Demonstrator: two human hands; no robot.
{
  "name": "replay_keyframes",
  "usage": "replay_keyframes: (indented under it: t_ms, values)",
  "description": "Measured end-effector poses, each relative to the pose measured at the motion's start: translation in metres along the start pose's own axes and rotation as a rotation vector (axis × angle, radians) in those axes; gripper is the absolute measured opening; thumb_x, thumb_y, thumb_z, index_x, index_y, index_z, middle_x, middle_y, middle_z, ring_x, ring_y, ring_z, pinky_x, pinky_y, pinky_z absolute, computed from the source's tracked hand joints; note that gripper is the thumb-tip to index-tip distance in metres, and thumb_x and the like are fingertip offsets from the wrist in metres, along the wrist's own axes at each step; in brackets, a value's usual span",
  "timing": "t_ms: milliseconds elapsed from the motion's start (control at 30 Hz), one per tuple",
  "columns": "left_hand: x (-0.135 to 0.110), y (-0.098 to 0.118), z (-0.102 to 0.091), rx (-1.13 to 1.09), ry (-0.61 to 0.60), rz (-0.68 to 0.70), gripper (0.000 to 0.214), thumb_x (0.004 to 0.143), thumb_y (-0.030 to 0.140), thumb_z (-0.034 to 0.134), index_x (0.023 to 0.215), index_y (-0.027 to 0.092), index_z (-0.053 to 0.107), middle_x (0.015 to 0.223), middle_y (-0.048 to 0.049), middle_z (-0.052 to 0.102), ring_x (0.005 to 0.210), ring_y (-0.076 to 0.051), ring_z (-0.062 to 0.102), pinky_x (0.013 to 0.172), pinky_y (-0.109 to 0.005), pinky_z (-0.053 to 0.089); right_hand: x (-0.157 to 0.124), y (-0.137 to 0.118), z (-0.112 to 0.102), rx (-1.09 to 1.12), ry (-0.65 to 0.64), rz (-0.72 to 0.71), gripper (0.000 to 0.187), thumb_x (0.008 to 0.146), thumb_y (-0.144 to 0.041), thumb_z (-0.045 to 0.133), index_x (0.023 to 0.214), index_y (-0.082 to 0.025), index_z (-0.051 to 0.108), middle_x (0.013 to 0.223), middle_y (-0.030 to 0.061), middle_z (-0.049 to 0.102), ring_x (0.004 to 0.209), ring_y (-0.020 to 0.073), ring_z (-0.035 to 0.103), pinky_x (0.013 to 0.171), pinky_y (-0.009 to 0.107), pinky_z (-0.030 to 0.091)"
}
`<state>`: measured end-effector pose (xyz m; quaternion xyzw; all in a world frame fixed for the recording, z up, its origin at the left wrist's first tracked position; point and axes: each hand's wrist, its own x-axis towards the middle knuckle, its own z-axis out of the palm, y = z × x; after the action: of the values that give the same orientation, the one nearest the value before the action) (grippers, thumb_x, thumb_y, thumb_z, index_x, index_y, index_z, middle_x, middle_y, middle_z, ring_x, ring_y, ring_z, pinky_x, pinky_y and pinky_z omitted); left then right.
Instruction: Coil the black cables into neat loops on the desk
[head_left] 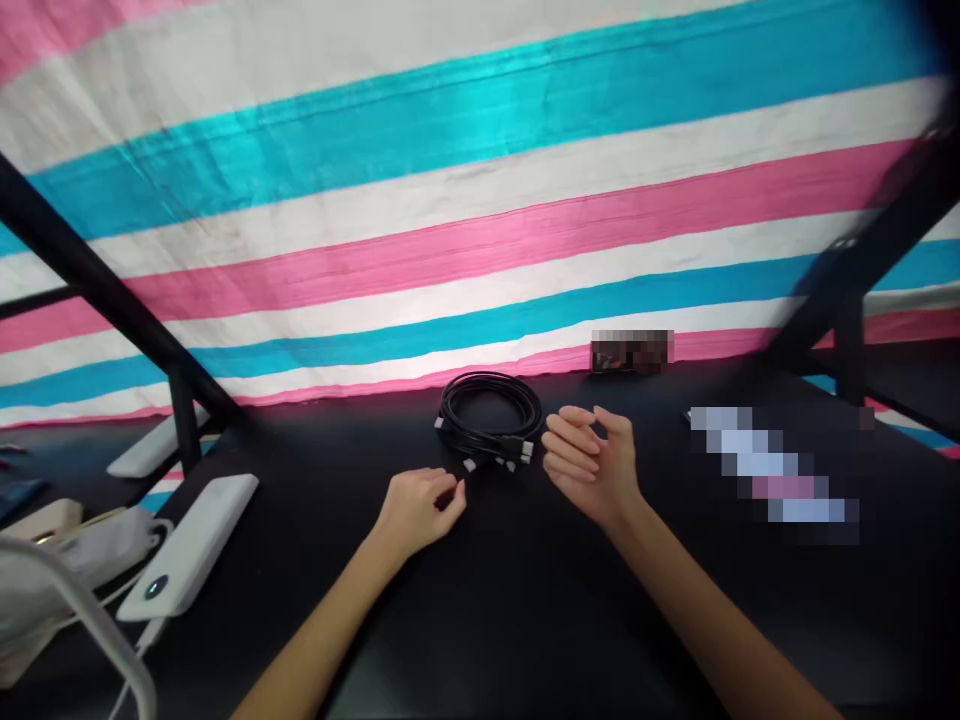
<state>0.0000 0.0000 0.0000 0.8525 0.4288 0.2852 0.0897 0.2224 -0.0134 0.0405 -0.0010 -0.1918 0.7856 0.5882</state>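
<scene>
A coiled bundle of black cables [491,440] lies on the black tabletop, with metal USB plugs poking out at its front and left side. My left hand [420,512] rests palm down on the table in front of the bundle and to its left. Its fingers bend loosely, a gap shows under the thumb, and it holds nothing that I can see. To the right of the coil, my right hand [592,460] is turned with the palm towards me. Its fingers are half curled and the thumb stands apart from the palm, with nothing visible in it. Neither hand grips the cables.
At the left lies a white power bank [191,550] with a small lit display and a cable plugged in. Beside it are a white power strip [105,555] and a curved grey tube [90,610]. Black frame bars [112,300] slant at both sides before a striped sheet [480,220].
</scene>
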Motion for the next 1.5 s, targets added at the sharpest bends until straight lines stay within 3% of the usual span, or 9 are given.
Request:
replay_keyframes:
  t_ms: [100,200,267,333,433,533,867,1267,1500]
  values:
    - [0.004,0.001,-0.003,0.114,0.067,0.094,0.026,0.084,0.024,0.044,0.064,0.018,0.059,0.058,-0.0002,0.056,0.054,-0.011,0.05,0.055,-0.023,0.037,-0.001,0.0,0.003,-0.012,0.001,-0.004,0.017,0.074,-0.023,0.06,0.061,-0.018,0.052,0.045,-0.0095,0.034,0.033,0.003,0.022,0.029,0.01,0.026]
    - [0.018,0.002,-0.007,0.117,0.129,0.17,0.021,0.083,0.024,0.047,0.099,0.019,0.06,0.096,-0.0074,0.064,0.091,-0.018,0.058,0.081,-0.03,0.044,-0.002,0.002,0.006,-0.035,-0.014,-0.002,0.016,0.073,-0.023,0.062,0.062,-0.018,0.052,0.045,-0.0099,0.031,0.033,0.003,0.019,0.03,0.01,0.026]
    - [0.031,0.002,-0.006,0.146,0.087,0.227,0.037,0.083,0.027,0.049,0.119,0.018,0.05,0.121,-0.0113,0.055,0.115,-0.023,0.047,0.096,-0.037,0.036,-0.002,0.004,0.006,-0.068,-0.032,0.004,0.016,0.073,-0.022,0.063,0.062,-0.018,0.052,0.045,-0.0099,0.029,0.034,0.003,0.017,0.03,0.01,0.026]
    - [0.047,0.002,-0.001,0.174,-0.017,0.271,0.045,0.084,0.033,0.05,0.125,0.017,0.044,0.125,-0.0119,0.053,0.12,-0.024,0.043,0.101,-0.04,0.032,-0.002,0.005,0.006,-0.106,-0.049,0.01,0.02,0.074,-0.022,0.063,0.06,-0.018,0.049,0.046,-0.0098,0.028,0.035,0.0031,0.016,0.03,0.01,0.027]
    - [0.066,-0.002,0.008,0.205,-0.2,0.291,0.035,0.087,0.043,0.044,0.11,0.017,0.053,0.103,-0.0087,0.062,0.099,-0.022,0.054,0.093,-0.038,0.037,-0.003,0.007,0.006,-0.139,-0.063,0.015,0.022,0.074,-0.022,0.063,0.059,-0.017,0.048,0.048,-0.0097,0.027,0.036,0.0032,0.014,0.031,0.01,0.027]
    - [0.071,-0.007,0.013,0.251,-0.25,0.261,0.036,0.089,0.048,0.039,0.092,0.017,0.057,0.089,-0.0064,0.062,0.087,-0.02,0.055,0.086,-0.035,0.039,-0.003,0.007,0.006,-0.145,-0.06,0.013,0.021,0.074,-0.022,0.064,0.06,-0.017,0.049,0.048,-0.0098,0.025,0.036,0.0034,0.013,0.031,0.01,0.027]
    - [0.025,-0.033,-0.015,0.264,-0.269,0.098,0.04,0.084,0.056,0.043,0.094,0.02,0.057,0.094,-0.003,0.061,0.088,-0.019,0.053,0.08,-0.032,0.035,0.0,0.009,0.001,-0.166,0.012,0.036,0.022,0.072,-0.022,0.065,0.059,-0.017,0.048,0.048,-0.0096,0.024,0.036,0.0034,0.012,0.03,0.01,0.027]
    - [-0.01,-0.095,-0.056,0.453,-0.135,-0.282,0.036,0.088,0.048,0.039,0.092,0.02,0.062,0.092,-0.0046,0.06,0.091,-0.02,0.054,0.081,-0.033,0.036,0.0,0.006,0.002,-0.217,0.063,0.003,0.023,0.071,-0.022,0.064,0.057,-0.019,0.046,0.048,-0.0092,0.021,0.038,0.0048,0.008,0.03,0.012,0.026]
    - [-0.017,-0.102,-0.06,0.523,-0.062,-0.422,0.042,0.087,0.05,0.038,0.087,0.017,0.063,0.088,-0.0086,0.061,0.089,-0.025,0.054,0.08,-0.037,0.037,-0.002,0.012,0.005,-0.276,0.046,0.06,0.029,0.072,-0.018,0.065,0.055,-0.018,0.042,0.048,-0.0089,0.023,0.038,0.0038,0.01,0.031,0.013,0.024]
